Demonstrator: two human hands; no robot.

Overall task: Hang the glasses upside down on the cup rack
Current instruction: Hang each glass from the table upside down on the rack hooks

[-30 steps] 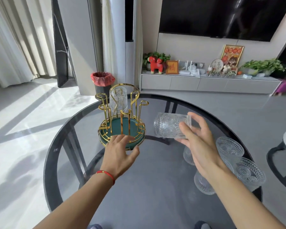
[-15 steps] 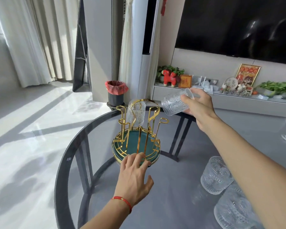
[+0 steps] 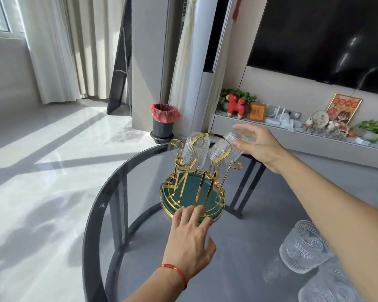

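A gold wire cup rack (image 3: 215, 179) with a green round base stands on the dark glass table (image 3: 247, 253). One ribbed glass (image 3: 195, 151) hangs upside down on a far-left prong. A second glass (image 3: 224, 152) leans mouth-down over a prong on the far right. My right hand (image 3: 261, 147) pinches its base between thumb and fingers. My left hand (image 3: 190, 235) lies flat in front of the rack, fingers spread, fingertips on the base's near rim.
Two more patterned glasses (image 3: 303, 247) (image 3: 330, 286) stand at the table's near right, under my right forearm. The table's round edge curves to the left. Beyond it are a bin with a red bag (image 3: 164, 120) and a low TV shelf (image 3: 314, 136).
My right hand has carried the glass down and left onto a far-right prong of the rack. My left hand stays on the base's rim. The view has moved closer.
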